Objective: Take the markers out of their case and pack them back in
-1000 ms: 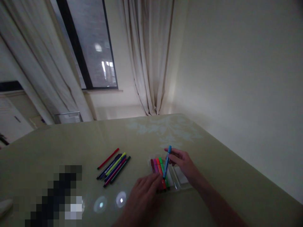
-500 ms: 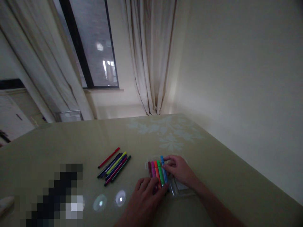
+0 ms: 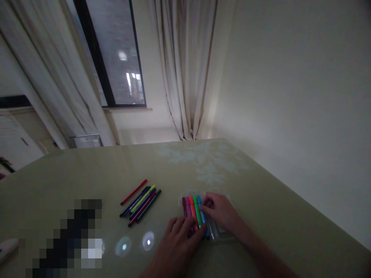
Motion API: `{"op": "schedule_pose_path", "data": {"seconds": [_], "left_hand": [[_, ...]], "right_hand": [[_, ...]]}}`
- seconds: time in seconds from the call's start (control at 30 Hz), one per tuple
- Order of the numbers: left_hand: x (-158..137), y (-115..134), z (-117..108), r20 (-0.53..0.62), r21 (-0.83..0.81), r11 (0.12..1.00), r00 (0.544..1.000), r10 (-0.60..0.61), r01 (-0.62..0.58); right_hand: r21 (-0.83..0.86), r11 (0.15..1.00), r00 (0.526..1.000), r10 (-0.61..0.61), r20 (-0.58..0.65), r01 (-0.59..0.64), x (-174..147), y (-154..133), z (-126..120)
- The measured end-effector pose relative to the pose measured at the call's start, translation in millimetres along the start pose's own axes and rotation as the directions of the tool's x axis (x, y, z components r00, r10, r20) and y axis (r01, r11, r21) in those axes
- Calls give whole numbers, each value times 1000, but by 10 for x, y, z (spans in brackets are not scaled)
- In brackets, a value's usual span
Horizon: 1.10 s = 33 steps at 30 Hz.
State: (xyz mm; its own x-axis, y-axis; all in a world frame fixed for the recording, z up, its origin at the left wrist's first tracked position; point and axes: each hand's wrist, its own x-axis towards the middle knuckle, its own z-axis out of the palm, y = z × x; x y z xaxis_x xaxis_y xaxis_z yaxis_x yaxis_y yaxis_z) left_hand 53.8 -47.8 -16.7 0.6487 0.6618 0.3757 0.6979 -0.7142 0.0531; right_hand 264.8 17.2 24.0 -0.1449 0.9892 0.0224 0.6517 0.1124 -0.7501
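A clear plastic case (image 3: 213,233) lies on the table, its left part filled with a row of felt-tip pens: a dark red pen (image 3: 184,206), a pink pen (image 3: 189,208), an orange pen (image 3: 192,206), a green pen (image 3: 197,210) and a blue pen (image 3: 203,218). My left hand (image 3: 179,239) grips the case's near side, fingers bent over the pens' lower ends and thumb near the blue pen. At the upper right of the row, my right hand (image 3: 222,210) is closed, with thumb and curled forefinger at the blue pen. Its other fingers hide part of the case.
Left of the case is a loose pile of felt-tip pens, including a yellow pen (image 3: 143,199) and a dark green pen (image 3: 149,205). A red pen (image 3: 133,192) lies apart behind them. A pixelated dark patch covers the table's left. The wall (image 3: 290,116) borders the right edge.
The blue pen has moved slightly down, its top now level with the rest of the row. My right hand has shifted a little with it; my left hand stays in place.
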Motion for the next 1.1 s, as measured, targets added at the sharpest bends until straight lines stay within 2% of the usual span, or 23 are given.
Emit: {"op": "schedule_pose_path", "data": {"seconds": [0.17, 0.27, 0.33, 0.37, 0.43, 0.53, 0.57, 0.63, 0.77, 0.93, 1.1], "left_hand": [[25, 59, -6, 3, -16, 999, 1000, -31, 31], [42, 6, -50, 17, -121, 992, 999, -39, 41], [35, -140, -109, 4, -184, 976, 993, -117, 116], [19, -251, -149, -18, -181, 965, 980, -198, 191], [-40, -523, -249, -75, -113, 915, 915, -396, 387], [-177, -936, -421, -147, 55, 740, 738, -658, 671], [-223, -1042, -469, -142, 99, 688, 695, -705, 719], [-295, -1183, -536, -68, 131, 640, 651, -756, 757], [-347, -1243, -549, 33, 124, 635, 637, -770, 762], [-361, -1244, -521, 62, 130, 611, 608, -791, 781], [-373, -1254, -503, 52, 134, 614, 613, -788, 778]], "right_hand": [[-134, 991, 1000, -2, 27, 6, -10, 7, 21], [-157, 988, 999, 4, 42, 3, -20, 7, 13], [-142, 990, 998, 1, 66, 8, -20, -3, -7], [-134, 991, 997, -1, 78, 12, -18, -9, -18], [-127, 992, 996, 0, 86, 11, -11, -15, -30], [-142, 990, 997, -5, 80, 16, -4, -3, -20], [-146, 989, 997, -10, 75, 21, -3, 6, -12], [-150, 988, 997, -16, 71, 27, -2, 21, 2], [-144, 989, 998, -18, 68, 27, -6, 22, 6], [-144, 989, 998, -24, 57, 32, -20, -6, 0], [-162, 986, 999, -27, 26, 31, -23, -50, -6]]}}
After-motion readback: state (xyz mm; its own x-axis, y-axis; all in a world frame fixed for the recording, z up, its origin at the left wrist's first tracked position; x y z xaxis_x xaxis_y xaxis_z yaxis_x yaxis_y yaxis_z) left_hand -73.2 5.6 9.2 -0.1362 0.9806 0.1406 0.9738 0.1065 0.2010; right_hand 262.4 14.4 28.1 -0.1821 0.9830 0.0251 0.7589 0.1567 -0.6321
